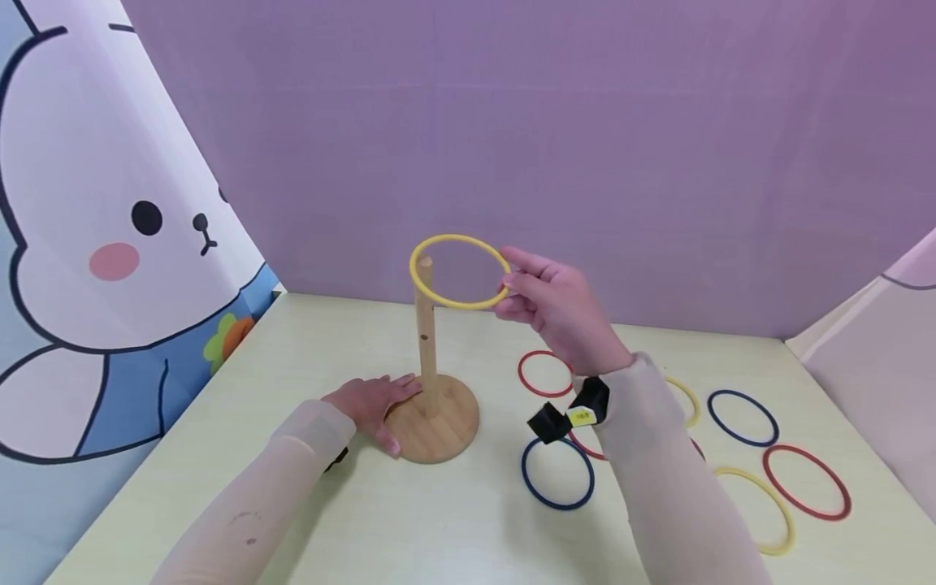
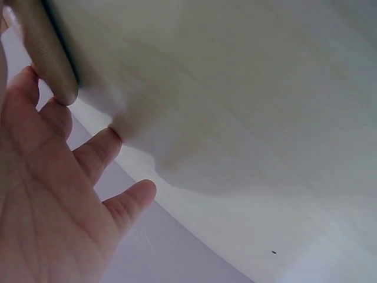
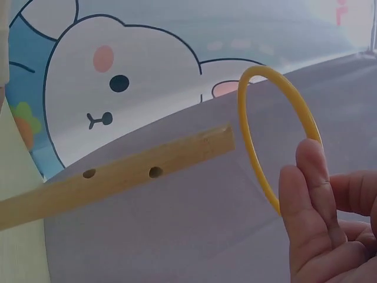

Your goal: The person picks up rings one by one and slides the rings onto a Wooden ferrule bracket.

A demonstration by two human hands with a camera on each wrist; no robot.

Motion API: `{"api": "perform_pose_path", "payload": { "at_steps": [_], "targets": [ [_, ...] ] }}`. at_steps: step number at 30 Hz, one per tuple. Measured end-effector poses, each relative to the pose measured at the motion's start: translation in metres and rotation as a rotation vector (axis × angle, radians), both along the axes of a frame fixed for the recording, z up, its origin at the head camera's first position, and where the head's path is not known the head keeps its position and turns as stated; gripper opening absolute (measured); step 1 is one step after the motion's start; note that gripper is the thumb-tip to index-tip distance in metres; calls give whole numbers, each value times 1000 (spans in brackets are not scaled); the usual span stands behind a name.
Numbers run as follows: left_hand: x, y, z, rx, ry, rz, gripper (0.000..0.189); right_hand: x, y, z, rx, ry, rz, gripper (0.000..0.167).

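Between thumb and fingers, my right hand (image 1: 552, 301) pinches the right side of a yellow ring (image 1: 468, 306). In the head view the ring's left side overlaps the top of a wooden post (image 1: 426, 325). From the right wrist view, a gap shows between the ring (image 3: 246, 135) and the post's end (image 3: 218, 143), so the ring is not around it. The post has small holes and stands upright on a round wooden base (image 1: 446, 431). My left hand (image 1: 369, 406) rests on the base's left side, fingers spread; in the left wrist view fingertips touch its edge (image 2: 50, 56).
On the table's right lie several loose rings: red rings (image 1: 521, 370) (image 1: 848, 496), blue rings (image 1: 559, 508) (image 1: 753, 443) and yellow rings (image 1: 790, 524). My right forearm hides some of them. A purple panel (image 1: 512, 162) stands behind the table, with a cartoon-printed cloth (image 1: 66, 203) at left.
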State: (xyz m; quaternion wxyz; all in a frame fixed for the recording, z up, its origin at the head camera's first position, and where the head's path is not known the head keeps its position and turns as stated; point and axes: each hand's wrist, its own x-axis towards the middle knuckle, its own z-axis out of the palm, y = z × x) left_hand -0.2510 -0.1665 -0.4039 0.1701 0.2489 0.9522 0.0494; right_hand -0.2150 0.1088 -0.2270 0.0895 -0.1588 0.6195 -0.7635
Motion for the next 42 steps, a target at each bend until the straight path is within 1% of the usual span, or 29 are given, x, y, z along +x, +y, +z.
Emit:
{"api": "perform_pose_path", "payload": {
  "at_steps": [4, 8, 11, 15, 19, 24, 27, 34, 38, 42],
  "targets": [
    [-1, 0, 0, -1, -5, 2, 104, -7, -1, 1, 23, -8, 11, 49],
    [-1, 0, 0, 5, -12, 5, 104, -15, -1, 1, 2, -45, 22, 48],
    [-2, 0, -1, 9, -13, 6, 104, -18, -2, 1, -16, -73, 33, 48],
    [-2, -2, -2, 14, -14, 3, 105, -21, -5, 2, -4, -94, 35, 47],
    [-2, -1, -2, 16, -14, -1, 105, -22, -9, 4, 26, -98, 32, 47],
    [0, 0, 0, 17, -19, 7, 104, -22, -14, 6, 49, -94, 53, 47],
    [0, 0, 0, 19, -20, 15, 104, -22, -15, 6, 79, -109, 79, 45],
    [2, 0, 1, 12, -20, 33, 103, -19, -17, 6, 213, -129, 176, 44],
    [2, 0, 2, 16, -28, 37, 102, -18, -19, 6, 232, -137, 199, 45],
    [1, 0, 2, 17, -27, 29, 102, -18, -18, 2, 248, -140, 204, 46]
  ]
}}
